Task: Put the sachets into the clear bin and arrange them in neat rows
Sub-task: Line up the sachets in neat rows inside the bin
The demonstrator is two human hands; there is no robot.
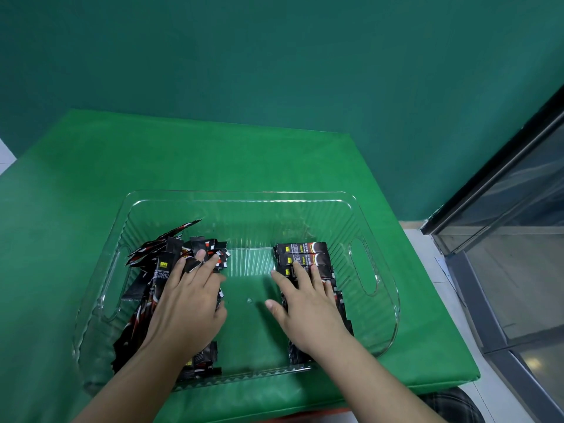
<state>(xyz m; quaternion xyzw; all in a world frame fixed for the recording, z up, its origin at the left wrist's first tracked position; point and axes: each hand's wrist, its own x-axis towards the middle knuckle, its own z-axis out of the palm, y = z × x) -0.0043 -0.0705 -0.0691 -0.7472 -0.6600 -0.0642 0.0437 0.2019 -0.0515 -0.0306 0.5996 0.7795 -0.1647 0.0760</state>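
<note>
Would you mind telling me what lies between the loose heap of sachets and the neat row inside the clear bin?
Only bare bin floor, seen in the head view; the heap and row lie apart.

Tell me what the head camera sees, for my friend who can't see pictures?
Two hands reach into a clear bin on a green table. The left hand rests on a messy pile of black sachets, and the right hand lies flat on a neat row of them.

Sachets [171, 270] in bin [381, 300], left and right.
</note>
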